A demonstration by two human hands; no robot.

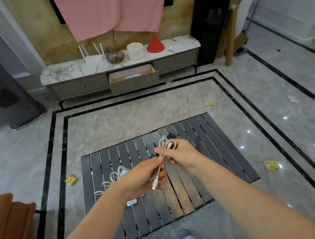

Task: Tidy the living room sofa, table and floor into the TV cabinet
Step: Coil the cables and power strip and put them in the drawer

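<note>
Above the middle of the dark slatted table (223,150), a white cable (160,168) is held between both hands. The right hand (179,152) is curled round its coiled loops, which stand up toward the far edge. The left hand (146,176) pinches the free end, which hangs with its plug pointing down toward the near edge. A second white cable (116,175) lies by the table's left edge, partly hidden by the left hand.

A black slatted low table (181,186) stands near; on its left part lies a white coiled cable (118,174). Far behind stands a marble-topped grey TV cabinet (66,71), its middle drawer (134,78) open.
</note>
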